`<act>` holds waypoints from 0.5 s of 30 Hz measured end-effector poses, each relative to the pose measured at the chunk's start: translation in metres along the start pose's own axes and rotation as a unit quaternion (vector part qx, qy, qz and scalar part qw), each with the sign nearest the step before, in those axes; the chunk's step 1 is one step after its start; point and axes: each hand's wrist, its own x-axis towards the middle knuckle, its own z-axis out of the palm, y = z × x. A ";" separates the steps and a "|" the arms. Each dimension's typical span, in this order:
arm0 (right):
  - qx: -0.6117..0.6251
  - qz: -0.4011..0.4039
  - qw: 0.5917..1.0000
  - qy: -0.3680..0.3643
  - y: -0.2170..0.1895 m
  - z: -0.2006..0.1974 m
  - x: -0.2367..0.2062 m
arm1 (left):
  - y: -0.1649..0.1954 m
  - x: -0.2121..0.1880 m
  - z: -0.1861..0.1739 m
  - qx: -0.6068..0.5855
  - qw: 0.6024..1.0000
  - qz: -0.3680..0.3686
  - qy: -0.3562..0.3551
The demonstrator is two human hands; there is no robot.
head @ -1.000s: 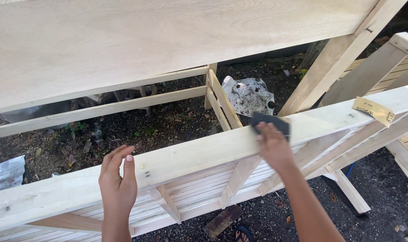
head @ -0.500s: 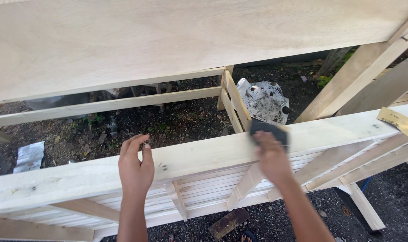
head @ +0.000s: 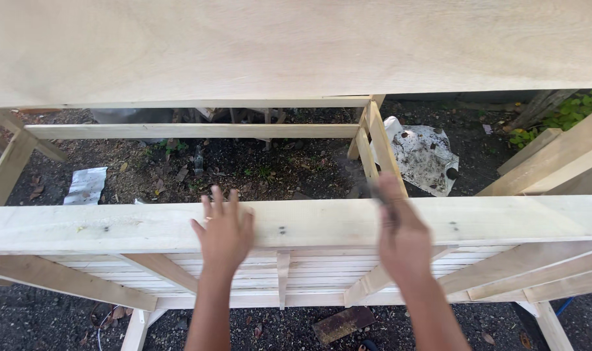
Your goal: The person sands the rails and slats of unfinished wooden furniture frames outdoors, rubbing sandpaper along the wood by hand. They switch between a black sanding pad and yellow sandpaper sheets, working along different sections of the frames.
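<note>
A pale wooden rail (head: 114, 227) runs across the view, the top of a slatted wooden frame. My left hand (head: 224, 229) lies flat on it, fingers spread, holding nothing. My right hand (head: 401, 237) is blurred with motion on the same rail, further right. It presses a dark sanding pad (head: 385, 203), of which only a dark smear shows at the fingertips. A pair of nail heads (head: 282, 230) sits in the rail between my hands.
A large plywood sheet (head: 296, 45) spans the top, on a timber frame with a crossbar (head: 192, 130). On the dark soil below lie a dirty white bag (head: 422, 156), a pale scrap (head: 86, 185) and a brown block (head: 343, 323). Green plants (head: 556, 110) grow at the right.
My right hand has slid left along the rail with the pad and is now blurred. My left hand stays flat on the rail. The view has swung, so the rail looks level.
</note>
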 end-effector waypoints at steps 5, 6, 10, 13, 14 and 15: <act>-0.236 -0.031 0.971 0.007 0.026 0.019 0.024 | 0.024 -0.066 -0.016 -0.150 0.984 0.004 -0.100; -0.256 -0.036 0.964 -0.055 0.016 0.041 0.021 | 0.021 -0.076 -0.022 -0.233 0.949 -0.114 -0.179; -0.236 -0.213 0.937 -0.147 -0.064 0.141 -0.029 | -0.016 -0.071 -0.047 -0.219 0.965 -0.083 0.114; -0.043 -0.270 0.857 -0.437 -0.122 0.174 -0.071 | -0.039 -0.066 -0.062 -0.235 0.931 -0.018 0.279; -0.052 -0.182 0.757 -0.625 -0.135 0.171 -0.074 | -0.046 -0.066 -0.066 -0.253 0.919 -0.033 0.299; 0.000 -0.199 0.797 -0.570 -0.141 0.160 -0.074 | -0.052 -0.067 -0.070 -0.272 0.906 -0.047 0.319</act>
